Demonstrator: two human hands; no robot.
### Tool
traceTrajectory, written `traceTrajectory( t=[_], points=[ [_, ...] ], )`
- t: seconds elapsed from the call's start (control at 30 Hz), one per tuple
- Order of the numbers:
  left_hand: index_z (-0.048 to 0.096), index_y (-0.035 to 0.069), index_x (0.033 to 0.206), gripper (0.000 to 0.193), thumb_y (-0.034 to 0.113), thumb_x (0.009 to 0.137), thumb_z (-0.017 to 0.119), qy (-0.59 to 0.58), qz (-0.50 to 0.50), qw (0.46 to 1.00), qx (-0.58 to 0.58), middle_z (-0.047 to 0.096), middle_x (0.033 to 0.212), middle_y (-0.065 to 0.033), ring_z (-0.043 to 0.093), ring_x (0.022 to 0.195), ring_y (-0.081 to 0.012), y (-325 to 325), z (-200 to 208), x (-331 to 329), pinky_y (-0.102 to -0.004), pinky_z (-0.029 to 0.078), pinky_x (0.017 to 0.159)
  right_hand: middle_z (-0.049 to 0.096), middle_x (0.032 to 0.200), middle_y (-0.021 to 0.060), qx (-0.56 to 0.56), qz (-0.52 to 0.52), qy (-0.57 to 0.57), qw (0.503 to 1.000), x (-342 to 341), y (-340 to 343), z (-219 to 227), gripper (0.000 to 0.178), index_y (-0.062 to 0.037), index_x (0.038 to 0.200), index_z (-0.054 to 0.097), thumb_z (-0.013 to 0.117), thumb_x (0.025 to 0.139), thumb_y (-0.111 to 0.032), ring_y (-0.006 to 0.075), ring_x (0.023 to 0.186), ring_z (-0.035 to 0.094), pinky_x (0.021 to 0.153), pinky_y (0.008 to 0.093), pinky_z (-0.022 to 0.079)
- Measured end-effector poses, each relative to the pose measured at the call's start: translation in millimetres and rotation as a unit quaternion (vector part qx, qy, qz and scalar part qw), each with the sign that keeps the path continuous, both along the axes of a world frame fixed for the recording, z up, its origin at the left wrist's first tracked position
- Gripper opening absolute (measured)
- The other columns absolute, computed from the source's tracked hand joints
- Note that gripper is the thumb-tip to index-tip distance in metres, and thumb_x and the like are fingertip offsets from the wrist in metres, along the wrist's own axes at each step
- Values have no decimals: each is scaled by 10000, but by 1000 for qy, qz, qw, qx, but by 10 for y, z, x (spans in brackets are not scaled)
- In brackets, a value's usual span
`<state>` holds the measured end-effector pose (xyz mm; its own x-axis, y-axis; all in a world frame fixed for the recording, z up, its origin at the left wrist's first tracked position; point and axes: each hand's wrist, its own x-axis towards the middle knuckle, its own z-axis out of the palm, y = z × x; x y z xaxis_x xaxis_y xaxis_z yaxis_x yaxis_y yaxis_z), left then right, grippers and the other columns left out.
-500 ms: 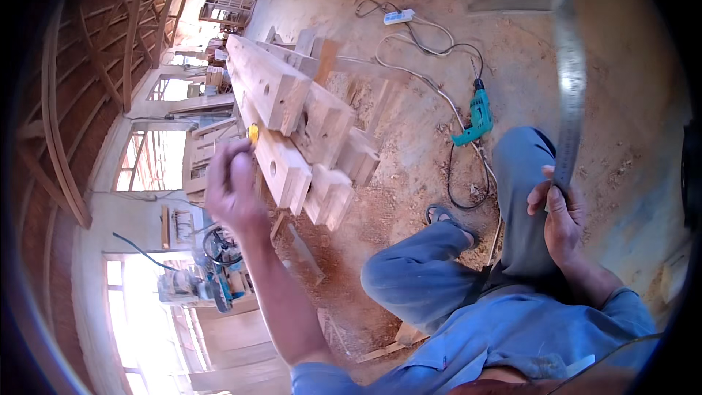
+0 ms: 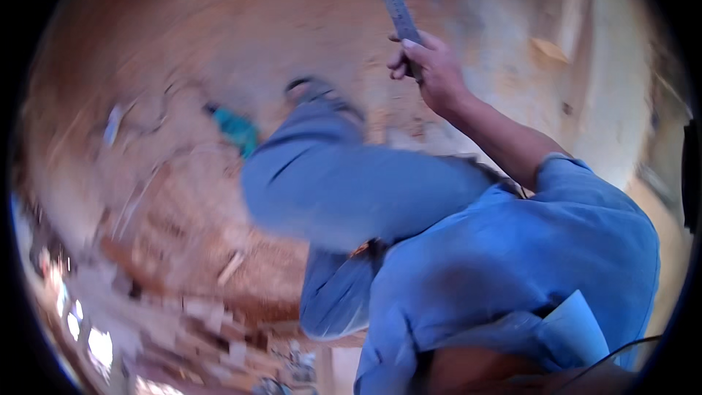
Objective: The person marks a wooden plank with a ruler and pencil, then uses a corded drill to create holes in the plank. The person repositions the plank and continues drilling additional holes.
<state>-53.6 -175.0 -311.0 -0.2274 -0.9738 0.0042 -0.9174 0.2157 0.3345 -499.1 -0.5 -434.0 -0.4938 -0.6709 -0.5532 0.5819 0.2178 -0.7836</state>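
Observation:
My right hand [image 2: 431, 73] is closed around the lower end of a steel carpenter's square [image 2: 391, 0]. Its marked blade points up and leaves the head view at the top edge, so only part of that blade shows. The fingers wrap the metal with the thumb lying along it. My left hand is out of view. A teal power drill [image 2: 236, 132] lies on the floor to the left of my knee, blurred by motion.
A white power strip [image 2: 112, 124] and its cord lie on the dusty floor at the left. Blurred wood pieces [image 2: 205, 336] crowd the lower left. Pale boards [image 2: 574, 14] stand at the upper right. My sandalled foot [image 2: 314, 91] is beyond the drill.
The view has swung right, and the timber stack and my left hand have left it. My right hand still holds the square, now with the arm stretched out further.

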Motion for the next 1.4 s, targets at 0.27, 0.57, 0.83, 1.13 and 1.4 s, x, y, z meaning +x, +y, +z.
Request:
traceTrajectory(
  t=[0.27, 0.57, 0.83, 1.13, 1.4],
  points=[
    [615, -48, 1335, 390, 199, 1033, 620, 89, -283, 911, 286, 685, 1207, -132, 630, 1131, -212, 1141, -1983, -3194, -351, 480, 1036, 672, 892, 141, 242, -277, 69, 927, -1182, 2282, -873, 280, 45, 1280, 546, 464, 1075, -127, 219, 671, 670, 685, 384, 602],
    [609, -48, 1341, 405, 204, 1025, 630, 47, -284, 911, 296, 670, 1230, -141, 617, 1153, -228, 1241, -2143, -3590, -362, 472, 1046, 678, 957, 117, 407, -209, -102, 883, -992, 3905, -1658, 154, -56, 1067, 620, 541, 1041, -186, 220, 775, 669, 749, 411, 565],
    [604, -48, 1346, 419, 209, 1018, 639, 48, -243, 921, 301, 657, 1251, -149, 604, 1173, -242, 1245, -2099, -3283, -371, 465, 1056, 705, 1076, 184, 378, 145, 544, 735, -573, 3189, -2072, 282, -44, 1084, 719, 663, 817, -114, 381, 1095, 631, 1014, 460, 481],
    [599, -47, 1353, 435, 215, 1009, 649, 69, -164, 918, 355, 643, 1275, -158, 591, 1195, -257, 1605, -2077, -2603, -381, 457, 1066, 754, 1113, 181, 197, 822, 255, 470, 512, 1600, -2744, 335, -84, 1038, 806, 699, 731, -166, 382, 1008, 717, 857, 501, 568],
    [594, -47, 1358, 450, 220, 1002, 657, 92, -106, 902, 409, 630, 1296, -166, 578, 1214, -271, 1970, -2024, -2184, -391, 450, 1075, 773, 1112, 90, 84, 925, 311, 203, 593, 1339, -2897, 237, -130, 1003, 814, 670, 835, -216, 303, 1057, 726, 845, 469, 578]
  ],
)
